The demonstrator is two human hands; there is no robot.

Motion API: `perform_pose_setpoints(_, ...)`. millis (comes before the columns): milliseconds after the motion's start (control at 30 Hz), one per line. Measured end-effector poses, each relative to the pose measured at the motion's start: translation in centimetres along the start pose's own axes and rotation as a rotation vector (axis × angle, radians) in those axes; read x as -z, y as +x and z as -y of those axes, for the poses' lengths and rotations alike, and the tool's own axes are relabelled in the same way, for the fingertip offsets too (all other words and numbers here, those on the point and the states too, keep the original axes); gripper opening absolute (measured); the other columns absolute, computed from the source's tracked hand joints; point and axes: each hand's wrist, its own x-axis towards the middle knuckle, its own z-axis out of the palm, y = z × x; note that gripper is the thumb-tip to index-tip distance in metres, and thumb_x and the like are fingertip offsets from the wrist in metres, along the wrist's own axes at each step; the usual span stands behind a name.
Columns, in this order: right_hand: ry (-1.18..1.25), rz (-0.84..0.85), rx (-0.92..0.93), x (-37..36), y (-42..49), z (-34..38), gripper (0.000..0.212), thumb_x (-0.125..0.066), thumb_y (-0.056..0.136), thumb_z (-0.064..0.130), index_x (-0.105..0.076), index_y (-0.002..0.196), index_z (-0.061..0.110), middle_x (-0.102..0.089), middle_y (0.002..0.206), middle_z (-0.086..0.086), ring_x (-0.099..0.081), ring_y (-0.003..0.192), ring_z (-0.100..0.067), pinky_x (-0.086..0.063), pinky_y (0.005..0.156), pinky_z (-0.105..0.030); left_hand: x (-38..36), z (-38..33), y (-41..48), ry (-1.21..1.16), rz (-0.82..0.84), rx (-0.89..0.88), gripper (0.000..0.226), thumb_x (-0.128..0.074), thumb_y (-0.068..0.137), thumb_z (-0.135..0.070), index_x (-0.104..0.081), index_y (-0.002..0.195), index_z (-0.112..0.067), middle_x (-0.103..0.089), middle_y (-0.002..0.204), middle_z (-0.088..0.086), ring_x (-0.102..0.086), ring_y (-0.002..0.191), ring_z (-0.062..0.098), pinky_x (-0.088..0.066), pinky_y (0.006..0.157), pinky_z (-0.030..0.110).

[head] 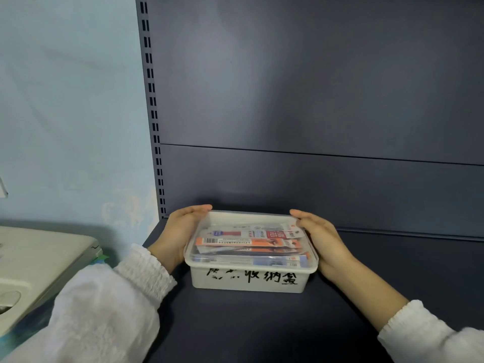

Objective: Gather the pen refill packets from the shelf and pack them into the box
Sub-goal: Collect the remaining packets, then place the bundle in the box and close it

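A translucent white plastic box (248, 280) with black handwritten characters on its front stands on the dark shelf (262, 326). A clear lid (235, 218) covers it. Through the lid I see several pen refill packets (251, 242), orange, red and blue, lying flat inside. My left hand (175, 234) grips the box's left side, fingers curled over the far left corner. My right hand (322, 239) grips the right side, fingers reaching to the far right corner of the lid.
The dark blue shelf back panel (314, 100) rises right behind the box. A slotted upright (154, 113) runs along the shelf's left edge, beside a pale blue wall (73, 113). A cream-coloured machine (39, 263) sits at the left.
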Motion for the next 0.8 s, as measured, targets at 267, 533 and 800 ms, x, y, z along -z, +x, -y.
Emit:
perform_pose_setpoints(267,-0.151,-0.03,0.048,0.1,0.4,-0.2,0.023,-0.051,0.093,0.007,-0.068,0.108,0.012,-0.073,0.097,-0.011,-0.07,0.086,-0.023,-0.057,0.074,-0.033,0.1,0.7,0.3,0.171,-0.022,-0.12,0.014,-0.052,0.095,-0.008,-0.066,0.098,-0.008,-0.068,0.099,0.016,-0.067,0.081,0.027,-0.054,0.061,0.032)
perform_pose_setpoints(533,-0.337,-0.008,0.125,0.5,0.7,0.6,0.022,-0.052,0.094,0.007,-0.069,0.107,0.009,-0.07,0.11,-0.007,-0.067,0.098,-0.02,-0.055,0.086,-0.032,0.3,0.2,0.6,0.616,-0.05,-0.347,0.022,-0.051,0.092,-0.007,-0.072,0.092,-0.012,-0.071,0.096,0.005,-0.066,0.092,0.022,-0.054,0.086,0.037)
perform_pose_setpoints(800,-0.157,0.131,-0.057,0.7,-1.8,0.0,0.046,-0.044,0.094,0.053,-0.071,0.102,0.016,-0.074,0.104,-0.008,-0.069,0.101,-0.025,-0.048,0.095,-0.039,2.2,2.0,0.0,0.242,0.134,0.011,0.093,-0.055,0.067,-0.07,-0.039,0.144,-0.021,-0.049,0.145,0.003,-0.05,0.129,0.025,-0.032,0.112,0.046)
